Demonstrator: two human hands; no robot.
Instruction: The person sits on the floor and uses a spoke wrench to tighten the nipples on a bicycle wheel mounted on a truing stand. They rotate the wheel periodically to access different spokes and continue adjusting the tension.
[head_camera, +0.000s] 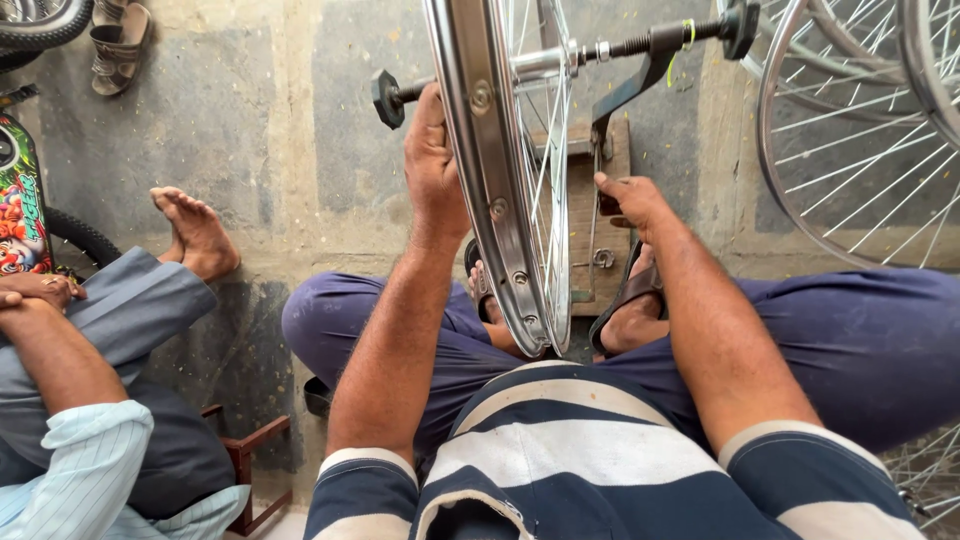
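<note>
A shiny spoked bicycle wheel (497, 190) stands upright on edge between my knees, its axle held in a black truing stand (640, 75) on a wooden block. My left hand (432, 160) rests against the left side of the rim, fingers up near the axle's black knob (388, 97). My right hand (628, 200) sits to the right of the wheel, fingers pinched on a small dark tool at the spokes. My sandalled feet (630, 310) sit under the wheel.
Another person sits at the left on a low stool (250, 465), bare foot (195, 232) on the concrete floor. More spoked wheels (860, 130) lean at the right. A sandal (118, 45) and a tyre lie at the top left.
</note>
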